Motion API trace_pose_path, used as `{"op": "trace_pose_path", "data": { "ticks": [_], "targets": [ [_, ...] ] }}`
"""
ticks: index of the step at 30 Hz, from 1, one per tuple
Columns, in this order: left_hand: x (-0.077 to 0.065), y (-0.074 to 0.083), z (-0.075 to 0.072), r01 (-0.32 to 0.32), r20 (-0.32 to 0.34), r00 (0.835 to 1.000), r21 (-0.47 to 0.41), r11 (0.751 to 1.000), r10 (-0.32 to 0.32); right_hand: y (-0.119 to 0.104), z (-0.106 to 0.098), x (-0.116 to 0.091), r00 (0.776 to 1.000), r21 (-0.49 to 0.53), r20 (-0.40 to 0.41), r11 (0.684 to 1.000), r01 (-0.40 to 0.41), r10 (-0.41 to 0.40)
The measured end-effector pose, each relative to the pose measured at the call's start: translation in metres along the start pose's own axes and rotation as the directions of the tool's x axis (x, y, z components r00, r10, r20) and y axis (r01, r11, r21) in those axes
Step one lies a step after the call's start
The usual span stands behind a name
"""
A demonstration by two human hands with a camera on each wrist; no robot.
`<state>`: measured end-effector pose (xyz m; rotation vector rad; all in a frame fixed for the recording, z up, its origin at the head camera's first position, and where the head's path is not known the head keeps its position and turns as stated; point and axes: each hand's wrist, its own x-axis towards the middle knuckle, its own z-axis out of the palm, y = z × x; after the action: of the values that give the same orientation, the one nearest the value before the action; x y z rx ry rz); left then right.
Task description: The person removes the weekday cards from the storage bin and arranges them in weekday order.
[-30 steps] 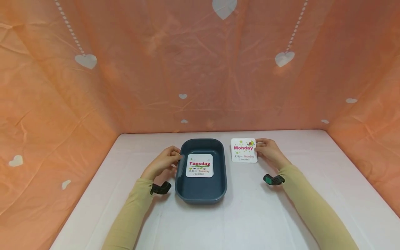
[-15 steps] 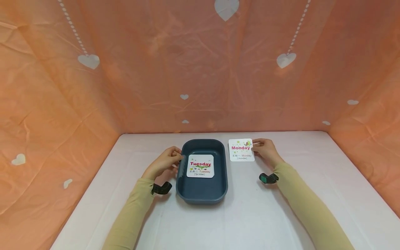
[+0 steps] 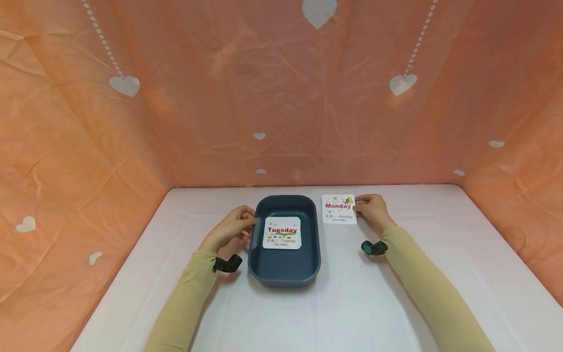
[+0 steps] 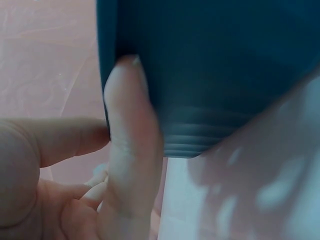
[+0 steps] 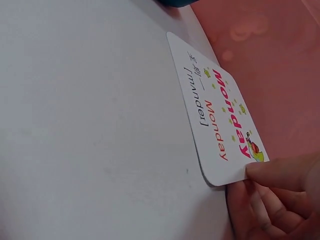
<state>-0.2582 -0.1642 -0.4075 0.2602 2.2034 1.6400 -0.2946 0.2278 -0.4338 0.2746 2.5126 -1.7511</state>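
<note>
My left hand (image 3: pixel 230 229) pinches the left rim of a dark blue rectangular tray (image 3: pixel 283 269). In the left wrist view, thumb and finger sit on either side of the tray wall (image 4: pixel 210 75). A square white card printed "Tuesday" (image 3: pixel 282 233) lies inside the tray. To the right of the tray, my right hand (image 3: pixel 371 210) pinches the right edge of a white "Monday" card (image 3: pixel 339 209). Its thumb lies on the printed face in the right wrist view, beside the small cartoon picture on the Monday card (image 5: pixel 217 115); the other fingers are curled beneath.
A white cloth covers the table (image 3: pixel 343 313) under the tray. Orange curtains (image 3: pixel 286 98) with pale hearts stand behind the table and at both sides. Each wrist wears a black band with a device, such as the right wrist camera (image 3: pixel 374 248).
My right hand has shifted the Monday card slightly left, closer to the tray, and a little farther back. The left hand and the tray stay in place.
</note>
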Motion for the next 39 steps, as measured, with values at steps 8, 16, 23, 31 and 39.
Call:
{"op": "trace_pose_path", "data": {
  "ticks": [8,16,23,31,39],
  "targets": [
    [0.0058,-0.0013,0.0,0.006,-0.018,1.0,-0.006,1.0,-0.006,-0.001,0.0004,0.0028,1.0,-0.01,-0.027,1.0,-0.014,0.014],
    [0.0076,0.0035,0.0,0.007,-0.033,0.999,0.009,1.0,-0.007,-0.0033,-0.0005,0.007,0.999,-0.007,-0.015,0.999,-0.044,0.044],
    [0.0076,0.0055,-0.002,0.009,-0.026,1.0,0.018,1.0,-0.008,-0.0067,0.0012,0.0058,0.998,-0.013,-0.01,0.998,-0.056,0.056],
    [0.0028,0.0058,-0.0038,0.019,-0.044,0.999,0.029,0.999,-0.018,-0.0086,0.0058,0.0043,0.999,-0.04,-0.008,0.999,-0.036,0.036],
    [0.0013,0.0048,-0.0029,0.017,-0.04,0.999,0.036,0.999,-0.015,-0.0075,0.0079,0.0067,0.999,-0.088,-0.034,0.996,-0.034,0.031]
  ]
}}
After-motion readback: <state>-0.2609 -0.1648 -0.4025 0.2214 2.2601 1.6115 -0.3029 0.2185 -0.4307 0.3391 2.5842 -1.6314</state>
